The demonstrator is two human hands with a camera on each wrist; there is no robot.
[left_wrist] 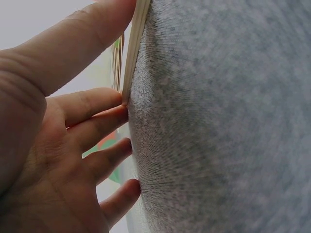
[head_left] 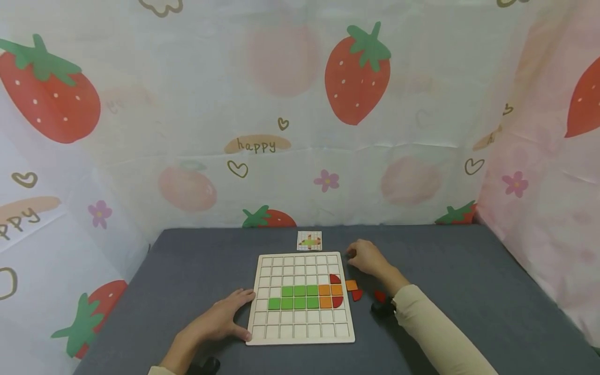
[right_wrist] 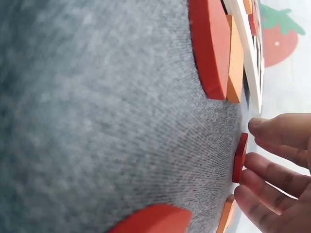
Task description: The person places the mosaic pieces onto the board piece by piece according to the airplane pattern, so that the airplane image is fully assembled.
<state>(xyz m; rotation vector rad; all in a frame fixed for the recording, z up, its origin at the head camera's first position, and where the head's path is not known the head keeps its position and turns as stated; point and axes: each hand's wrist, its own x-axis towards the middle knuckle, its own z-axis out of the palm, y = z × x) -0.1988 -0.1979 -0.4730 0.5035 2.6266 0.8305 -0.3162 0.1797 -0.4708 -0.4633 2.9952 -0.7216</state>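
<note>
My left hand rests at the left side of a white gridded board, straight fingers against its edge and thumb at the near corner. Green square tiles, orange square tiles and red quarter-round tiles lie in the grid. Beyond the board's right side, my right hand hovers low over the table with thumb and fingers apart. In the right wrist view, its fingertips are right at a red tile on the cloth, beside an orange tile.
Right of the board lie a loose orange tile, a red tile against it and another red tile near the right wrist. A small pattern card lies behind the board. A strawberry-print curtain hangs behind the grey table.
</note>
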